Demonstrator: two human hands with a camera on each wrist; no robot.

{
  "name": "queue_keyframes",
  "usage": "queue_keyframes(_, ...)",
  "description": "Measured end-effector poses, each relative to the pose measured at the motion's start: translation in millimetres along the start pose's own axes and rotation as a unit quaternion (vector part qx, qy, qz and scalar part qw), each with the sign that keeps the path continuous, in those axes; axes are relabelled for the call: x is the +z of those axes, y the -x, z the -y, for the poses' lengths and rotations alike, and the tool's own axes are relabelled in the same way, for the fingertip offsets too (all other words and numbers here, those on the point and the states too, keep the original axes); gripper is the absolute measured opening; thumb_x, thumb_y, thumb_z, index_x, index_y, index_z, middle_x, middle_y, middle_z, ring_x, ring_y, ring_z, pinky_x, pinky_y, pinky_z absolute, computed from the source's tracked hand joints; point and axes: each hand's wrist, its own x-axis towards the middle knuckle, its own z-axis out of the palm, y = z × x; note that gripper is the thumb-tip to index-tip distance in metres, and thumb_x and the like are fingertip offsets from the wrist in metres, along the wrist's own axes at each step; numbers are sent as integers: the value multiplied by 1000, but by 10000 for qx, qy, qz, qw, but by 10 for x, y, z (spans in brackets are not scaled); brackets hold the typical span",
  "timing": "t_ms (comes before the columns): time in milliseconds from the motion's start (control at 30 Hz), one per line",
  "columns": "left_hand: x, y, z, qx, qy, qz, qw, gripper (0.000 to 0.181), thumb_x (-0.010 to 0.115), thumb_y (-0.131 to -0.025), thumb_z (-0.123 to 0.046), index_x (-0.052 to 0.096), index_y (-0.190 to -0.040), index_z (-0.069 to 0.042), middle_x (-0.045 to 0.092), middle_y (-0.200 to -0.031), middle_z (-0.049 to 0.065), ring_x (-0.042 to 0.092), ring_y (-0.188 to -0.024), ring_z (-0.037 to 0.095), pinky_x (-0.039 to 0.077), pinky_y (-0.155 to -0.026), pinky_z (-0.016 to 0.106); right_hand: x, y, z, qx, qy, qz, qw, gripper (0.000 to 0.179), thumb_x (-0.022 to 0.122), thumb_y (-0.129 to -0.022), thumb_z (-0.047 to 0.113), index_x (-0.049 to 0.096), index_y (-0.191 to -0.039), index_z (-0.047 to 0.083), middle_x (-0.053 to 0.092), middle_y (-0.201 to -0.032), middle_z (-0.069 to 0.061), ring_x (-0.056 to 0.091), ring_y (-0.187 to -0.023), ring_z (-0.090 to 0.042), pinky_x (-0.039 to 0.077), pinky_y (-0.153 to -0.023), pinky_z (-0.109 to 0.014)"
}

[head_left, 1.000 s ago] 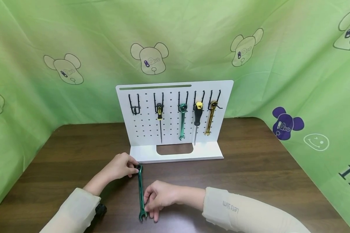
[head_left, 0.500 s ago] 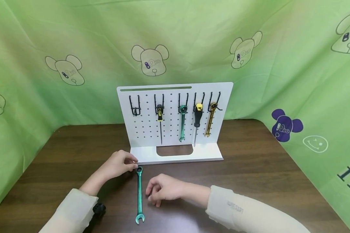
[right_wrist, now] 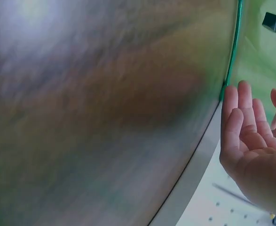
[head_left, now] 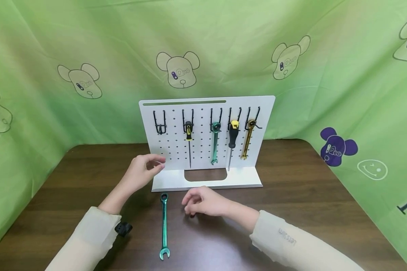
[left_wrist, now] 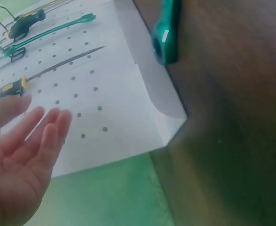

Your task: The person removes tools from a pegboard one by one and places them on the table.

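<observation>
Let go of green wrench point(head_left: 164, 226), touched at both ends a second ago. Raised left hand point(head_left: 141, 171) off the ring end, leaving wrench below left fingers. Moved right hand point(head_left: 205, 202) forward from the forked end, leaving wrench apart, left of right fingers.

Loose wrench point(head_left: 164, 227): green metallic finish, smooth, glossy, hard highlights. Hanging green wrench point(head_left: 215, 145): same look. Gold wrench point(head_left: 247, 141): shiny metal too. Small screwdriver point(head_left: 188, 135) and large screwdriver point(head_left: 233, 138): plastic-looking handles, smooth metal shafts. Hooks point(head_left: 155, 118): black wire, metal by the look. Pegboard point(head_left: 251, 102): smooth matt white, metal or plastic unclear. Table point(head_left: 308, 199): wood-grain, smooth, low sheen. Backdrop point(head_left: 230, 37): creased printed cloth, faint sheen. Sleeves point(head_left: 95, 230): matt cloth.
</observation>
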Motion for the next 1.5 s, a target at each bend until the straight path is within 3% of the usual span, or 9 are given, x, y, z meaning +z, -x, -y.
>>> queue_keyframes(300, 104, -155, -183, 89, 701, -872, 9937, 26, 67, -95, -12, 69, -119, -2, 74, -112, 13, 69, -101, 26, 59, -88, 44, -242, -29, -58, -8, 106, -1106, 9938, 23, 62, -92, 3, 63, -111, -10, 72, -92, -20, 68, -77, -18, 55, -71, -27)
queue_keyframes(500, 198, -267, -261, 294, 1163, -1486, 9816, 25, 68, -95, -13, 69, -117, -2, 74, -111, 13, 71, -102, 25, 59, -84, 35, -346, -92, -90, 291, 104, -1804, 9831, 26, 65, -92, 7, 63, -114, -7, 70, -99, -18, 66, -82, -17, 56, -77, -30)
queue_keyframes(633, 249, -357, -290, 344, 1412, -1718, 9744, 23, 68, -94, -13, 69, -115, -3, 74, -110, 12, 71, -102, 22, 59, -83, 29, -381, -128, -108, 363, 64, -2065, 9778, 28, 65, -93, 8, 62, -117, -7, 70, -105, -18, 67, -89, -18, 57, -83, -34)
queue_keyframes(900, 328, -496, -362, 464, 1685, -1673, 9703, 23, 68, -94, -10, 68, -116, -3, 73, -113, 15, 70, -104, 26, 59, -88, 39, -403, -238, -130, 489, -40, -2462, 9680, 31, 63, -95, 6, 60, -124, -5, 70, -111, -20, 68, -95, -22, 56, -85, -33)
queue_keyframes(1167, 364, -610, -378, 410, 1929, -1561, 9678, 23, 68, -94, -10, 68, -115, -2, 73, -112, 16, 70, -104, 27, 57, -92, 34, -394, -335, -156, 287, -145, -2401, 9702, 41, 62, -96, 6, 54, -134, -5, 66, -123, -26, 66, -110, -36, 56, -92, -39)
queue_keyframes(1500, 376, -667, -396, 403, 2072, -1505, 9658, 24, 69, -93, -7, 66, -116, 0, 72, -110, 18, 71, -103, 29, 58, -89, 30, -350, -453, -124, 498, -346, -2307, 9711, 44, 62, -95, 6, 52, -138, -1, 65, -127, -23, 64, -118, -34, 57, -88, -39)
